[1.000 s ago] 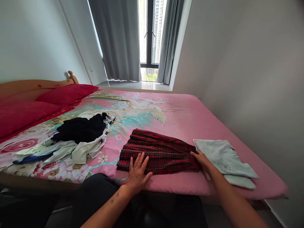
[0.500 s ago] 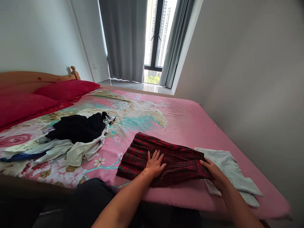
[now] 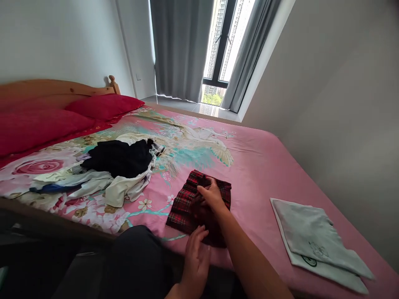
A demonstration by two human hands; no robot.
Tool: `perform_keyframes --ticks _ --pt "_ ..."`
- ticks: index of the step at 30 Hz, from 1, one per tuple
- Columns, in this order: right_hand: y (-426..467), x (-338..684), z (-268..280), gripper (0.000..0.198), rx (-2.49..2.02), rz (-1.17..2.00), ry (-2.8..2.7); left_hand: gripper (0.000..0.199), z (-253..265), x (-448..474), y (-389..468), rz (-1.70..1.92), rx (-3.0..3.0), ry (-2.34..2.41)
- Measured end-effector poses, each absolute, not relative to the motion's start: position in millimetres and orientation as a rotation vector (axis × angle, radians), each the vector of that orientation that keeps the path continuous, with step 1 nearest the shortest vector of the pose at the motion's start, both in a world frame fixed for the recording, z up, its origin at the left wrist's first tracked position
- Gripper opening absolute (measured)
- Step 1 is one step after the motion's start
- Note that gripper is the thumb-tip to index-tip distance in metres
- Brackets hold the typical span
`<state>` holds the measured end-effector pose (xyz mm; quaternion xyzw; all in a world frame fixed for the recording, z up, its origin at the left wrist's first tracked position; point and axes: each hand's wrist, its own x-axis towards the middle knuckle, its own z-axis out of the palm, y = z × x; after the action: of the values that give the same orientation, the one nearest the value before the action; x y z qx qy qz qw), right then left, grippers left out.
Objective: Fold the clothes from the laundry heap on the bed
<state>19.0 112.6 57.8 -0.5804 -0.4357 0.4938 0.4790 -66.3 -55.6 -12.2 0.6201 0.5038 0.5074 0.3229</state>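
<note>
A red and black plaid pleated skirt (image 3: 182,205) lies near the front edge of the bed, folded over on itself, with its darker reddish inner side partly on top. On its upper half my right hand (image 3: 213,195) bends over the cloth, thumb and fingers around a gathered part of it. My left hand (image 3: 198,251) is at the skirt's front edge, fingers stretched out and apart, close to or touching the fabric. My right forearm covers part of the skirt's right side.
White folded shirts (image 3: 307,232) lie at the bed's right end. A loose heap of clothes, with a black garment (image 3: 121,158) on top, sits to the left. Red pillows (image 3: 102,109) rest by the wooden headboard (image 3: 56,89). The pink bedsheet (image 3: 255,166) spreads between them.
My right hand has brought the skirt's right end over to the left, so the skirt is about half as wide. My left hand has come off its middle to the front edge.
</note>
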Motion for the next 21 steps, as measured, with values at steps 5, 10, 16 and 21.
perform_keyframes --ticks 5,10,16,21 --pt "97.0 27.9 13.8 0.046 -1.378 1.028 -1.032 0.024 6.5 -108.3 -46.8 1.26 1.779 1.4" --pt "39.2 112.3 -11.5 0.038 -1.487 0.822 -0.714 0.028 36.2 -98.6 9.0 1.155 2.053 1.376" --pt "-6.0 125.8 -22.6 0.04 -1.249 1.428 -0.403 0.04 19.6 -70.2 96.5 0.625 2.299 1.562" --pt "1.0 102.7 -0.9 0.039 -0.967 1.709 -0.475 0.044 -23.3 -72.6 122.9 0.434 2.26 1.63"
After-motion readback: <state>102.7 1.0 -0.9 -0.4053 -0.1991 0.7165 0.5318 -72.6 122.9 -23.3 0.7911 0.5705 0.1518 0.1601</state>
